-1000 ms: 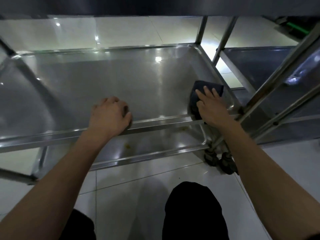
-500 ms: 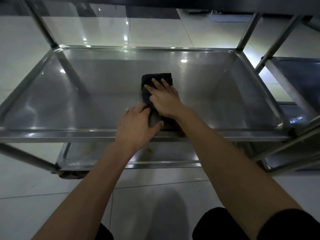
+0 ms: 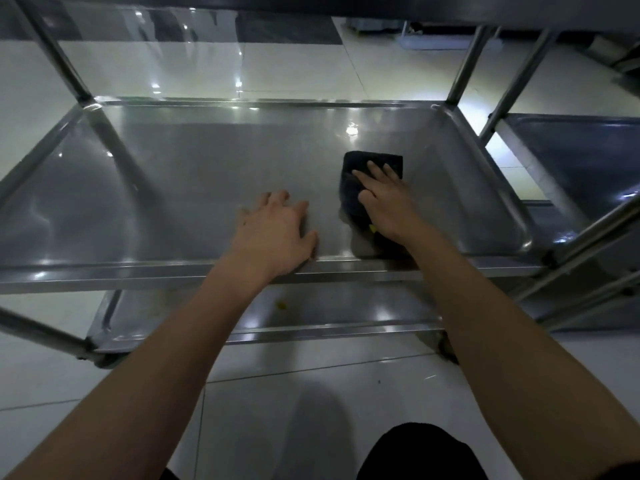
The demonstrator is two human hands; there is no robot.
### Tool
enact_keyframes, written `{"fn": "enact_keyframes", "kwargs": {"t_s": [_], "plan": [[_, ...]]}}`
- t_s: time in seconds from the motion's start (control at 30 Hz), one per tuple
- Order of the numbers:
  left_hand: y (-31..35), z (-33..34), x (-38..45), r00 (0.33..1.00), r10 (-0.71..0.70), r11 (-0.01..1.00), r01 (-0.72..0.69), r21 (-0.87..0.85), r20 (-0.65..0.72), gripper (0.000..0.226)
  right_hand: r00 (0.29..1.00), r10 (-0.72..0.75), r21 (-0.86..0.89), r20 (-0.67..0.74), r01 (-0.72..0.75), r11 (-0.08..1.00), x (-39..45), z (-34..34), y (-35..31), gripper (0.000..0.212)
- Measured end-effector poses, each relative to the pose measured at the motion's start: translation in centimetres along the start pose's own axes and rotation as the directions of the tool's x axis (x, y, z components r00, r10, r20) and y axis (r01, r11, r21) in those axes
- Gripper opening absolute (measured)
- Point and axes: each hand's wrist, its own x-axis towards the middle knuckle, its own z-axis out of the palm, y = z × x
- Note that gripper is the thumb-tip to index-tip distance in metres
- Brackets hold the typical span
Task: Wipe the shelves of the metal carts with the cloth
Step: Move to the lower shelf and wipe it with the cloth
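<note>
Right hand flat, fingers straight, pressing folded dark cloth onto right part of shiny steel middle cart shelf. Left hand released, spread on shelf near front rim (holds nothing). Small yellow speck on lower shelf.

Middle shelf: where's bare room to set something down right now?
Bare steel from the left hand out to the shelf's left rim, and along the far rim. Crowded on the right, where the right hand presses the cloth.
</note>
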Motion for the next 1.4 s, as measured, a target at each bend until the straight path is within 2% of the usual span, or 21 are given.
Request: {"fn": "enact_keyframes", "kwargs": {"t_s": [0.1, 0.2, 0.27, 0.37, 0.47, 0.6, 0.77, 0.83, 0.93, 1.07, 1.13, 1.2, 1.27, 1.4], "plan": [[2.2, 0.6, 2.2, 0.998, 0.05, 0.999, -0.05, 0.012, 0.032, 0.063, 0.996, 0.077, 0.043, -0.043, -0.075, 0.996, -1.5, -1.9, 4.4, 0.058], [3.1, 1.4, 3.2, 0.995, 0.051, 0.998, -0.055, 0.039, 0.087, 0.06, 0.981, 0.179, 0.031, -0.077, -0.177, 0.984, -2.5, -3.5, 8.8, 0.054], [3.1, 1.9, 3.1, 0.996, 0.052, 0.997, -0.056, 0.057, 0.077, 0.06, 0.959, 0.267, 0.039, -0.099, -0.264, 0.964, -3.1, -4.4, 11.5, 0.052], [3.2, 2.2, 3.1, 0.997, 0.057, 0.998, -0.059, 0.038, 0.056, 0.061, 0.943, 0.304, -0.034, -0.138, -0.311, 0.95, -3.3, -5.3, 14.8, 0.047], [3.5, 2.2, 3.4, 0.997, 0.056, 0.998, -0.058, 0.03, 0.044, 0.061, 0.907, 0.391, 0.052, -0.154, -0.388, 0.92, -2.9, -5.7, 15.6, 0.054], [3.5, 2.0, 3.8, 0.997, 0.051, 0.998, -0.053, 0.026, 0.063, 0.062, 0.917, 0.378, 0.028, -0.128, -0.377, 0.926, -2.4, -5.7, 15.3, 0.053], [3.3, 1.4, 3.9, 0.994, 0.056, 0.997, -0.06, 0.045, 0.097, 0.063, 0.974, 0.209, -0.055, -0.091, -0.215, 0.975, -0.4, -4.5, 11.7, 0.043], [3.0, 1.2, 3.9, 0.994, 0.071, 0.997, -0.074, 0.03, 0.088, 0.06, 0.975, 0.215, -0.029, -0.062, -0.217, 0.976, 1.2, -3.6, 8.9, 0.049], [1.0, 0.4, 3.7, 0.998, 0.051, 0.994, -0.047, -0.094, 0.034, 0.051, 0.991, 0.125, -0.055, -0.036, -0.127, 0.99, 4.0, -1.8, 4.7, 0.052], [-2.0, -0.2, 2.7, 1.0, 0.019, 1.0, -0.019, -0.005, 0.013, 0.044, 0.998, -0.002, -0.078, 0.058, 0.006, 0.997, 7.1, 0.7, -1.7, 0.054], [-2.1, 0.0, 2.6, 0.999, 0.025, 1.0, -0.025, -0.014, 0.033, 0.042, 0.985, -0.112, -0.103, 0.132, 0.126, 0.987, 8.2, 2.0, -5.4, 0.063], [-1.7, 0.1, 2.6, 0.999, 0.009, 0.999, -0.008, -0.036, 0.035, 0.043, 0.977, -0.143, -0.057, 0.156, 0.153, 0.987, 8.9, 2.6, -8.2, 0.064], [-1.6, 0.3, 2.4, 1.0, -0.004, 0.999, 0.005, -0.043, 0.026, 0.047, 0.978, -0.146, -0.017, 0.148, 0.15, 0.988, 9.6, 2.8, -8.9, 0.058], [-1.2, 0.7, 2.0, 1.0, -0.023, 0.999, 0.023, -0.046, -0.002, 0.049, 0.956, -0.227, -0.135, 0.184, 0.254, 0.958, 9.5, 2.3, -6.8, 0.051]]}}
